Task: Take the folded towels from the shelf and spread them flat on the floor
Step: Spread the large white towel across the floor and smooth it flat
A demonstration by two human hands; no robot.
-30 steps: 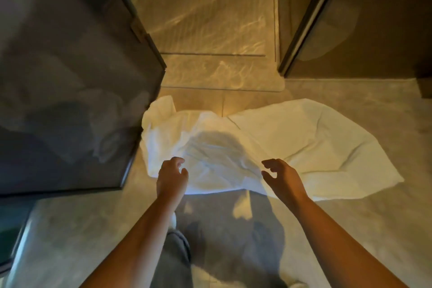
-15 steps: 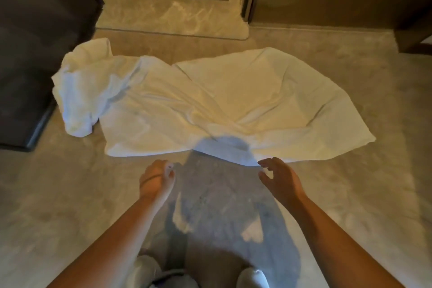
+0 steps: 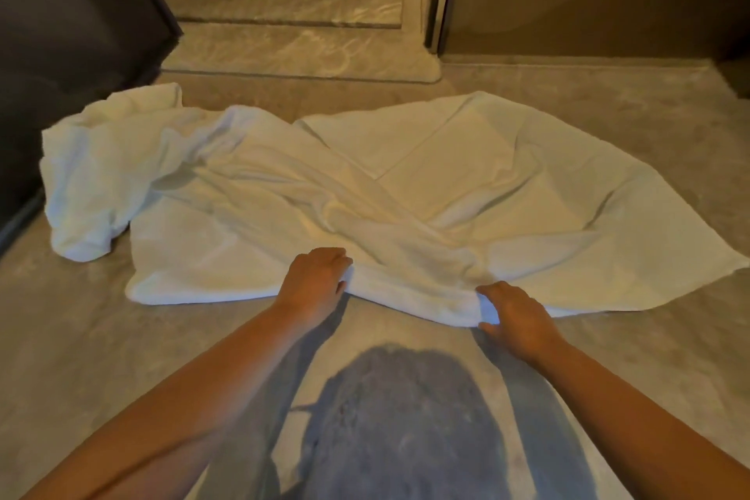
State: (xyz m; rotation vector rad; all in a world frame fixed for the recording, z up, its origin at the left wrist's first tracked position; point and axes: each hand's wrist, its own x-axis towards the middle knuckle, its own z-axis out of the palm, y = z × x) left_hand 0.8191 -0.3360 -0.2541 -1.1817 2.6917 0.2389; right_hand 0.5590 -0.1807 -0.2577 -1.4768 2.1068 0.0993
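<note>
Your fingers (image 3: 333,261) curl over the near hem of the towel (image 3: 446,158). The left hand (image 3: 314,280) and right hand (image 3: 515,315) each grip that hem, near one another, where the cloth lies on the floor (image 3: 121,357). Draw the hem toward you and part the hands to pull out the diagonal ridge (image 3: 365,215) running between them. The right half lies nearly flat. The left end (image 3: 93,183) is bunched just beside the dark cabinet (image 3: 61,53); work it away from that edge. Open floor lies toward you and to the right.
</note>
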